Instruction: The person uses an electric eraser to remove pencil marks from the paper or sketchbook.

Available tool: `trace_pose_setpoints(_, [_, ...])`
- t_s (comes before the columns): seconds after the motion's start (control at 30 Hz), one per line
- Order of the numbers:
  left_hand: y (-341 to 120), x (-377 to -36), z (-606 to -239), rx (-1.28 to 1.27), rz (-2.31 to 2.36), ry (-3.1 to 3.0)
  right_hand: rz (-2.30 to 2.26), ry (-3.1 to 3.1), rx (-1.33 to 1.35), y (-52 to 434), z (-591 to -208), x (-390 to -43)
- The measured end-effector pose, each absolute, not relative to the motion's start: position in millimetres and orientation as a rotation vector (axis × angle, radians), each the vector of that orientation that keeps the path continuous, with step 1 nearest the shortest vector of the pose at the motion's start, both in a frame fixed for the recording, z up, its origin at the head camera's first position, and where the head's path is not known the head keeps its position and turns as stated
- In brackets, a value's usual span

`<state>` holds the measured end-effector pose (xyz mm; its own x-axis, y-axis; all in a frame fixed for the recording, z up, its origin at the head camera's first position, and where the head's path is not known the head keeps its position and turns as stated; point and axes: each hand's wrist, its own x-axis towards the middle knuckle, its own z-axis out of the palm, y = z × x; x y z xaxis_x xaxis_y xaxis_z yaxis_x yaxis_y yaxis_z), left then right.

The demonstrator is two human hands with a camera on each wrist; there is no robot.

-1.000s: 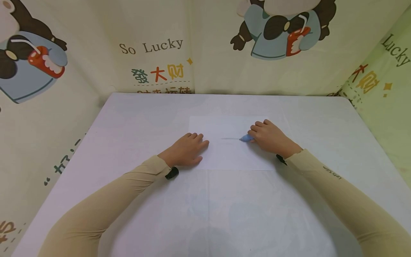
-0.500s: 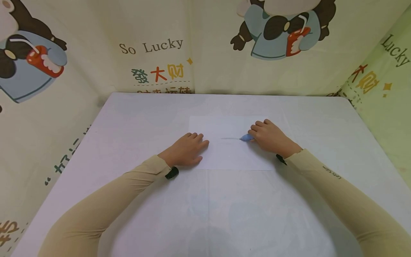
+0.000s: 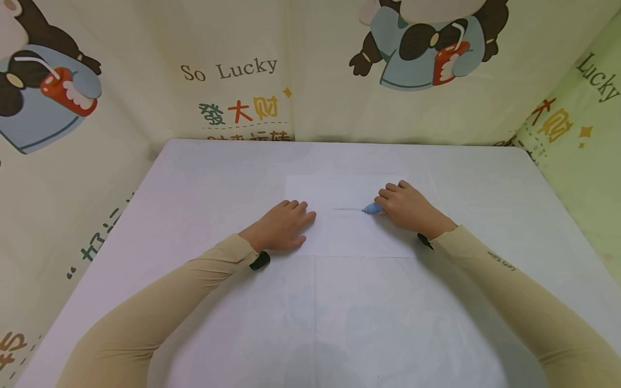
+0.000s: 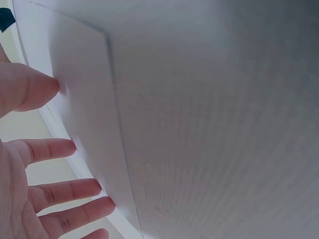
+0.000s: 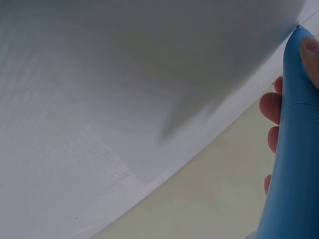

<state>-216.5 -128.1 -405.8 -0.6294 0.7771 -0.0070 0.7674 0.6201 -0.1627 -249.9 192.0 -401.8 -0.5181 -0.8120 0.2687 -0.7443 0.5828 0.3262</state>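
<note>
In the head view, a white sheet of paper (image 3: 339, 237) lies flat on the table. Its left part is under my left hand (image 3: 283, 226), whose spread fingers (image 4: 67, 191) touch it with their tips. My right hand (image 3: 407, 207) grips a thick blue pen (image 3: 372, 208) with a tapered front, shaped like a 3D pen. The right wrist view shows the thumb (image 5: 311, 59) along the front of the pen (image 5: 299, 159), its small tip at the sheet. A thin straight line (image 3: 346, 209) runs left from the tip. The palm hides the pen's rear in the head view.
A white cover lies over the table (image 3: 364, 323). Behind it hangs a cream curtain (image 3: 320, 108) printed with cartoon figures and lettering, and similar cloth stands at both sides. Dark straps (image 3: 260, 261) show at both wrists.
</note>
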Motion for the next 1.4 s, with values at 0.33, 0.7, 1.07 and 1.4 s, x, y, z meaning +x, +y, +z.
trace_pose_setpoints(0.33, [-127.1,-216.8,-404.9,-1.314,0.245,-2.789,-0.235,-2.422,1.254,191.3,-399.9,-250.0])
trace_pose_setpoints(0.7, [-126.9,-216.9,-404.1,-1.317,0.245,-2.797,-0.233,-2.412,1.232,192.5,-402.7,-252.4])
trace_pose_setpoints(1.07, [-127.4,-216.6,-403.7,-1.321,0.236,-2.792,-0.229,-2.421,1.224,192.3,-402.2,-251.8])
trace_pose_setpoints(1.4, [-127.4,-217.0,-404.1,-1.321,0.232,-2.795,-0.229,-2.423,1.242,190.8,-401.6,-251.0])
